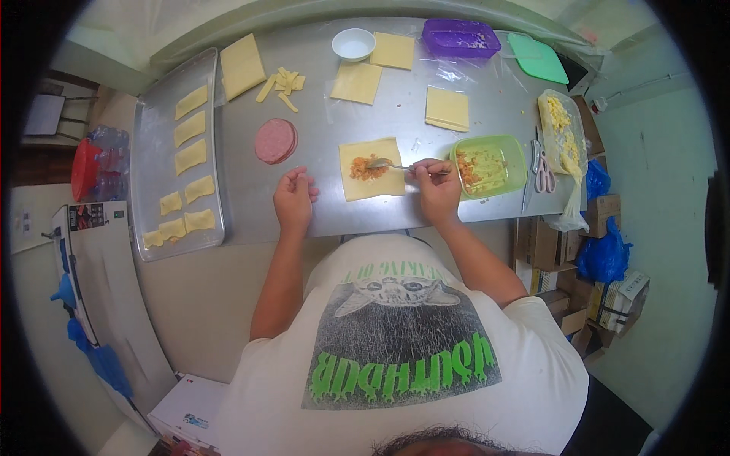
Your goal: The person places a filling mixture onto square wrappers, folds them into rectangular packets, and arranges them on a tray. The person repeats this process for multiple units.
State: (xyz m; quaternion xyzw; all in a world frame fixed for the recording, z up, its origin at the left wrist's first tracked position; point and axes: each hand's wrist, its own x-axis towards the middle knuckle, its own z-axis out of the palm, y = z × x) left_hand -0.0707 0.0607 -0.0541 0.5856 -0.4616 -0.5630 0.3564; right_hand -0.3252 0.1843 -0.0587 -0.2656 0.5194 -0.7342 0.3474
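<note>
Seen from above, your right hand (437, 185) is closed around the handle of a spoon (391, 165), its bowl resting on a mound of orange filling (367, 169) at the centre of a square dough sheet (372, 170) on the steel bench (380, 114). Your left hand (294, 194) lies on the bench just left of that sheet, fingers loosely curled, grip holding nothing. Just right of your right hand stands a green plastic container (490, 164) with more of the orange and pale mix inside. A stack of round pink sliced meat (274, 140) sits near your left hand, toward the far side, with cut cheese strips (281, 82) beyond it. Three more dough squares (447, 108) lie farther back, beside a small white bowl (353, 44) and a purple container (461, 36) with a green lid (537, 58) next to it. To your left, a metal baking tray (152, 137) carries folded pastries (190, 156) in a column. Scissors (544, 176) lie at the bench's right end.
</note>
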